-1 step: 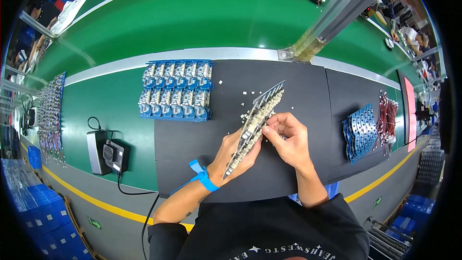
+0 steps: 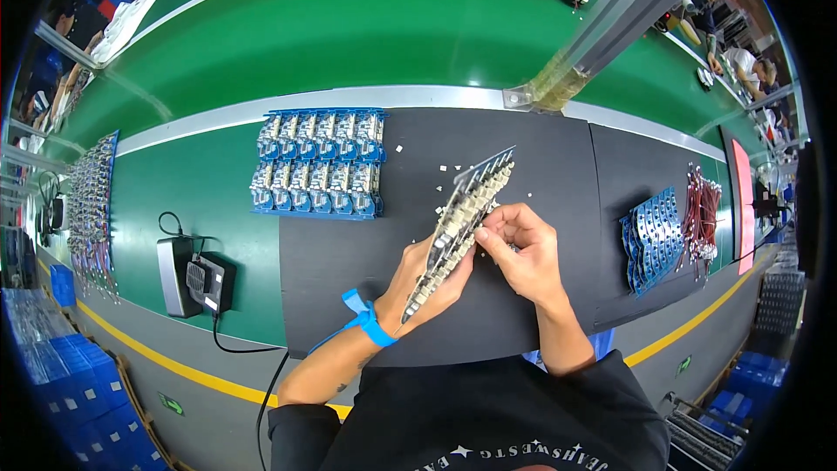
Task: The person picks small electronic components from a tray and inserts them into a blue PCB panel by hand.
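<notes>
Above the black mat point(image 2: 523, 331) I hold a circuit board panel point(image 2: 459, 214) tilted nearly on edge, with rows of cream connectors along it. My left hand point(image 2: 406, 283) is closed around its lower part from the left and beneath; some of those fingers are hidden behind the panel. A blue strap point(image 2: 377, 329) circles my left wrist. My right hand point(image 2: 530, 263) pinches at the panel's right edge, thumb and fingertip against the connectors. Whether a small part sits between those fingertips, I cannot make out. Small white pieces point(image 2: 444, 168) lie scattered on the mat beyond the panel.
Blue circuit board panels point(image 2: 318, 163) lie at left, more blue boards point(image 2: 654, 240) at right beside red wires point(image 2: 700, 222). Other boards point(image 2: 91, 201) are far left. A black box point(image 2: 211, 283) with a cable sits left. A metal post point(image 2: 628, 26) rises beyond the mat by the green surface point(image 2: 349, 44).
The circuit board panel has turned slightly in my left hand, so more of its connector face shows. Both hands stay in nearly the same place.
</notes>
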{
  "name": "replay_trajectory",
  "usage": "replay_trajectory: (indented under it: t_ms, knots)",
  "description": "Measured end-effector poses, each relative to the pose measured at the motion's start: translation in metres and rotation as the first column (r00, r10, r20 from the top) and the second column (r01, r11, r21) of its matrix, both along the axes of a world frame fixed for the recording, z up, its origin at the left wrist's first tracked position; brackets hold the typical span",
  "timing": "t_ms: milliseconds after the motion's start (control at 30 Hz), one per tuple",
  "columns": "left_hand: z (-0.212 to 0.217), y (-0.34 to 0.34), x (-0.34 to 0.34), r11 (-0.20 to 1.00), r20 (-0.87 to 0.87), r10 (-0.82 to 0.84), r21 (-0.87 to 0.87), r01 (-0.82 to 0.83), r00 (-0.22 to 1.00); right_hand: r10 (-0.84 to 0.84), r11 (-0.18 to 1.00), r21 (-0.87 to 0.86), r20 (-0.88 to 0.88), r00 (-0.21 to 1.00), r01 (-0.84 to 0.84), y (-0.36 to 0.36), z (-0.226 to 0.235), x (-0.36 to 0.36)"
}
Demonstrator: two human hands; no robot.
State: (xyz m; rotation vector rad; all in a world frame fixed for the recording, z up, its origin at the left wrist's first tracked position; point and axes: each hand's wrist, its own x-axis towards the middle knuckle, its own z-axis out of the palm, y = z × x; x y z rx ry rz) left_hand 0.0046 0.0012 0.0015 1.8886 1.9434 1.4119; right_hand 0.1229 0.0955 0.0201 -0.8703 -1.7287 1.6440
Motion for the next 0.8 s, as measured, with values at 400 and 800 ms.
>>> replay_trajectory:
  t_ms: [400, 800]
  knots:
    - [-0.008, 0.001, -0.004, 0.979, 0.463, -0.141, -0.067, 0.194, 0.875, 0.088, 0.995, -0.03, -0.094, 0.992, -0.091, -0.007, 0.006, 0.0]
    - [-0.011, 0.003, -0.002, 0.983, 0.407, -0.145, -0.048, 0.18, 0.902, 0.137, 0.985, -0.098, -0.027, 0.99, -0.14, -0.004, 0.001, 0.004]
